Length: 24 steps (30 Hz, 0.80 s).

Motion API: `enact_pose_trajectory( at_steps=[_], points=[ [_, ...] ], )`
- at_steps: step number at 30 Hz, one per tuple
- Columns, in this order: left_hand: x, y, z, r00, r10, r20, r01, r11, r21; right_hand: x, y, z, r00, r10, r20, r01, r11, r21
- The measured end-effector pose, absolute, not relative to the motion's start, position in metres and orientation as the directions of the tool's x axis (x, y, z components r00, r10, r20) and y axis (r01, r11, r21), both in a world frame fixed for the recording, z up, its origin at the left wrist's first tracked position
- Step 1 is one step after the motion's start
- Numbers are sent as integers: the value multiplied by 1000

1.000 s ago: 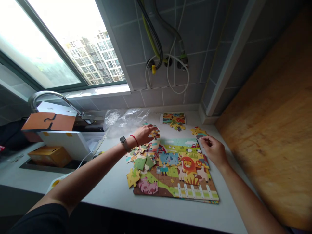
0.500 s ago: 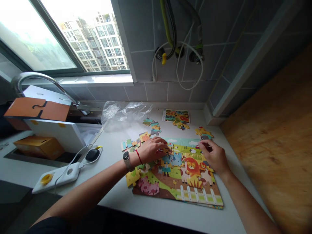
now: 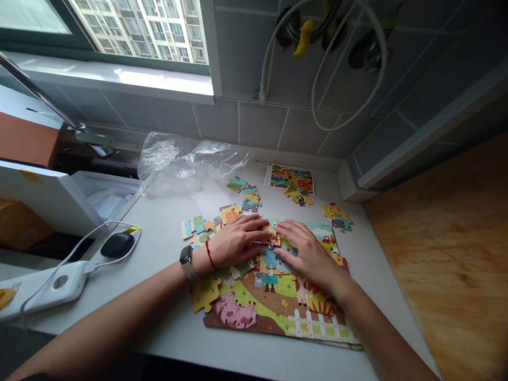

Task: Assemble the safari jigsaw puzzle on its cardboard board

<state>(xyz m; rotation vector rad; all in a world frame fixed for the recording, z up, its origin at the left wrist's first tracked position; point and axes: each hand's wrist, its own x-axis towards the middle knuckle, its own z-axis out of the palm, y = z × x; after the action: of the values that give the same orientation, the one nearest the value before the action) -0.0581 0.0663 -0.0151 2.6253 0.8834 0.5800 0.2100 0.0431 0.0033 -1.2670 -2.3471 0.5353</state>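
Both hands are on the bench (image 3: pixel 159 312), over a partly assembled jigsaw puzzle (image 3: pixel 273 312) of farm scenes that lies near the bench's front edge. The left hand (image 3: pixel 234 243) lies palm-down on the puzzle's left side, and the right hand (image 3: pixel 309 256) lies palm-down on its centre-right. The fingers (image 3: pixel 254 225) of both hands are extended and slightly spread, with the fingertips just apart at mid-puzzle. They rest flat on the pieces, and neither hand shows a gripped piece.

Loose puzzle pieces (image 3: pixel 194 227) lie to the left of the left hand, partly linked in a row. A further cluster of pieces (image 3: pixel 250 198) sits beyond the puzzle's far edge, and another group (image 3: pixel 337 216) sits at far right. A printed reference picture (image 3: pixel 289 179) lies against the far wall, with pieces (image 3: pixel 299 198) on its near edge.

A clear plastic bag (image 3: pixel 178 164) lies at far left. A white cable-connected device (image 3: pixel 59 280) and a black oval object (image 3: pixel 117 245) lie left of the left wrist, which carries a smartwatch (image 3: pixel 186 259) and a red cord bracelet (image 3: pixel 209 255). A wooden board (image 3: pixel 440 254) stands at right.
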Motion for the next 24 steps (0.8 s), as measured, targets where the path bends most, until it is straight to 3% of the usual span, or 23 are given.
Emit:
enact_pose_trajectory(
  at_steps=[10, 18, 24],
  points=[
    [-67, 65, -14, 711, 645, 278, 517, -749, 414, 213, 41, 6, -464, 846, 263, 621, 522, -585],
    [-73, 67, -5, 754, 597, 274, 513, -795, 323, 223, 36, 16, -562, 784, 263, 526, 584, -618],
    [-84, 72, -4, 742, 601, 295, 503, -791, 348, 218, 30, 20, -608, 750, 260, 486, 611, -625]
  ],
)
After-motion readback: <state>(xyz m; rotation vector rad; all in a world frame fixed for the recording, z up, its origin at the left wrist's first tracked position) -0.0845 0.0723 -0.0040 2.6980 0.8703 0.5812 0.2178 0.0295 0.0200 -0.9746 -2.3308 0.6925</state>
